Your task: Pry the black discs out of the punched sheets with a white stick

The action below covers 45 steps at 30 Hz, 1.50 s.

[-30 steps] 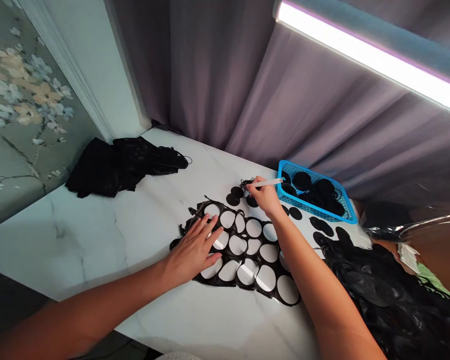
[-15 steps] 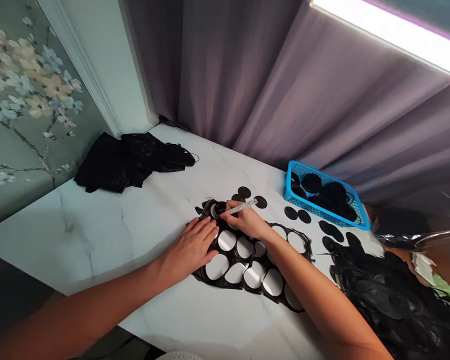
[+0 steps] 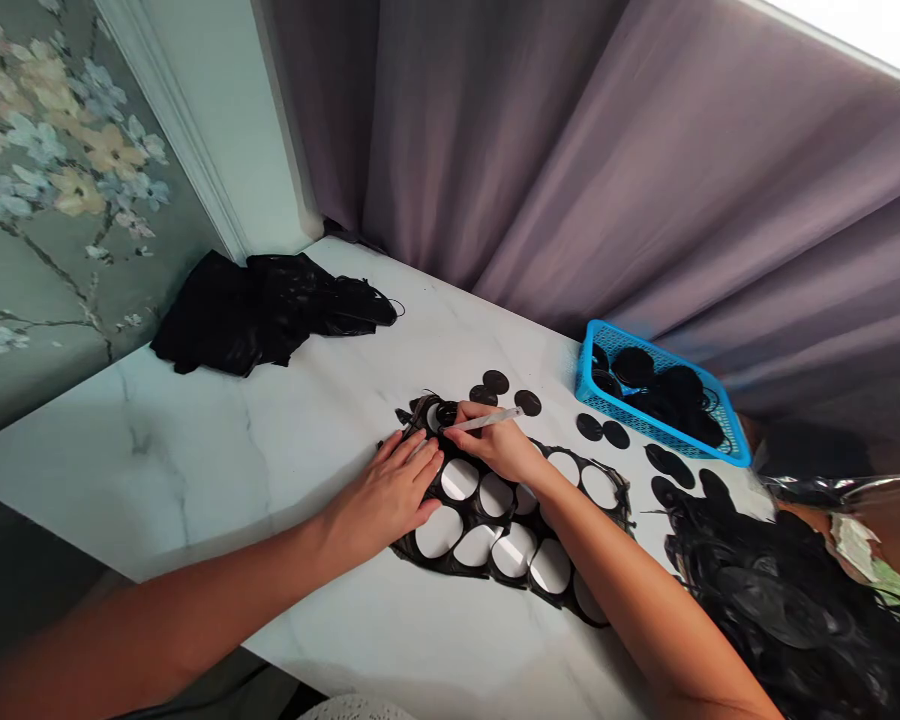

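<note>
A black sheet with round white openings (image 3: 503,508) lies on the white marbled table. My left hand (image 3: 390,495) rests flat on its left end, fingers spread. My right hand (image 3: 495,440) is closed round a slim whitish tool (image 3: 491,418), at the sheet's upper left corner. Beside its fingertips is a black disc (image 3: 446,413), partly over a white opening. What the tool's lower end touches is hidden by the fingers. Loose black discs (image 3: 527,402) lie just beyond the right hand.
A blue basket (image 3: 592,385) of black pieces stands at the table's back right. More black discs (image 3: 616,434) lie before it. A heap of black scraps (image 3: 787,600) covers the right side. Black material (image 3: 232,315) lies at the back left, against the wall.
The view has shifted slightly, so the basket and sheet appear a little further right. Both hands keep nearly the same places on the sheet, and the tool lies a little flatter.
</note>
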Each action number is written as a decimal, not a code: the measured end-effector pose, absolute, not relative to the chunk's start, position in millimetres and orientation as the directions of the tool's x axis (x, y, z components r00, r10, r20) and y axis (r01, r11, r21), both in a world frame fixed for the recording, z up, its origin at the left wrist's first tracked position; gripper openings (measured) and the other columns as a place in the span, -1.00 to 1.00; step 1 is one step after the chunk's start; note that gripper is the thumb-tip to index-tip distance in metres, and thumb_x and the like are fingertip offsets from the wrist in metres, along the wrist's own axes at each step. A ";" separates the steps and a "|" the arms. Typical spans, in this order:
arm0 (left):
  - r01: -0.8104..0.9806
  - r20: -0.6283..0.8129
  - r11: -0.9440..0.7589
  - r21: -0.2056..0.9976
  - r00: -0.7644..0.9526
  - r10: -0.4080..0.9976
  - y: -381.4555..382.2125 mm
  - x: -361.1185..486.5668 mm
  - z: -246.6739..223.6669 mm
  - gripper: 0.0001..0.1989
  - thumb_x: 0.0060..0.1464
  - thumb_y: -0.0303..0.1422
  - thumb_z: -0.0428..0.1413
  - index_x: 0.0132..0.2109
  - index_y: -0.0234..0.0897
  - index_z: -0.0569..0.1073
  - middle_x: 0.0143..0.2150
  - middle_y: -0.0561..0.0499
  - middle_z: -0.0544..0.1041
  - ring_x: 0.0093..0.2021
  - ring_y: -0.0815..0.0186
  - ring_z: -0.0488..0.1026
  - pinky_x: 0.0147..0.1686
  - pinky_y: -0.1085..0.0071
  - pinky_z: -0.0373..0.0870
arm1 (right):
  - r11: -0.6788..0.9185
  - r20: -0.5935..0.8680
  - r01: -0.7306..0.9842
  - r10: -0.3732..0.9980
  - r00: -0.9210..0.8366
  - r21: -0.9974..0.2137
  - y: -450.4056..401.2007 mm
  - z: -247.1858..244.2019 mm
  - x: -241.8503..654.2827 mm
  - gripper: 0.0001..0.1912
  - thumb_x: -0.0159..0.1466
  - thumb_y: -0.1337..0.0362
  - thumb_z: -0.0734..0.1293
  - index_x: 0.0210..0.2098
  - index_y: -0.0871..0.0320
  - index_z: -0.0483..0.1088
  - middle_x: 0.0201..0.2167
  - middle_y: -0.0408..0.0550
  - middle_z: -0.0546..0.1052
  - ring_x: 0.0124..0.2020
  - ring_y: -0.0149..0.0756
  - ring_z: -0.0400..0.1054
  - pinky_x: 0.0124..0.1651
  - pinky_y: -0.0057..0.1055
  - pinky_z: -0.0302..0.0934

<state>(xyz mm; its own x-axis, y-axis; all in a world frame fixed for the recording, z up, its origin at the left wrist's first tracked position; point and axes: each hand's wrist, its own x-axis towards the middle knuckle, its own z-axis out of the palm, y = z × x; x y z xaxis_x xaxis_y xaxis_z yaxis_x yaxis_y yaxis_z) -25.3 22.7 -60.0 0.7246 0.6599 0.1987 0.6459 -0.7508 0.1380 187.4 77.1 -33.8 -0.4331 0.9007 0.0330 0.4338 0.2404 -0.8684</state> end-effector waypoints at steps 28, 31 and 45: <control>0.637 0.214 -0.734 0.234 0.703 0.678 25.8 -28.8 -48.7 -0.61 0.23 -0.33 0.13 0.16 -0.35 0.40 0.20 -0.19 0.45 0.29 -0.02 0.29 0.27 -0.01 0.22 | 0.053 0.189 0.504 0.956 0.223 -0.862 132.9 -1.9 247.3 -0.73 0.16 0.17 0.33 -0.51 0.07 0.13 -0.55 -0.16 0.36 -0.46 -0.32 0.25 -0.42 -0.40 0.11; 0.631 0.228 -0.736 0.246 0.700 0.677 23.5 -35.2 -35.9 -0.63 0.25 -0.35 0.12 0.16 -0.34 0.39 0.20 -0.18 0.43 0.29 0.01 0.29 0.29 0.00 0.20 | -0.088 -0.087 0.069 0.996 0.014 -0.994 112.7 -8.1 225.8 -0.63 0.04 0.10 0.45 -0.50 0.08 0.15 -0.44 -0.13 0.45 -0.33 -0.28 0.40 -0.47 -0.47 0.22; 0.675 0.295 -0.697 0.241 0.634 0.715 -23.1 -52.8 -56.4 -0.57 0.28 -0.37 0.06 0.25 -0.36 0.30 0.29 -0.24 0.34 0.32 0.02 0.26 0.29 -0.01 0.23 | 0.045 -0.081 0.273 0.897 -0.435 -0.961 44.8 -30.5 176.7 -0.70 0.25 0.12 0.35 -0.49 0.11 0.22 -0.49 -0.19 0.36 -0.42 -0.38 0.26 -0.37 -0.42 0.15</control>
<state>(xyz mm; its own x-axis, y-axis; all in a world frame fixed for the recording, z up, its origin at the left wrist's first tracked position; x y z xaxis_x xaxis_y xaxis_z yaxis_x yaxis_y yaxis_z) -52.8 -23.1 -56.4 0.6337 0.7153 0.2946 0.6750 -0.6973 0.2412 176.7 44.8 -30.5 -0.4347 0.8969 -0.0814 0.2728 0.0450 -0.9610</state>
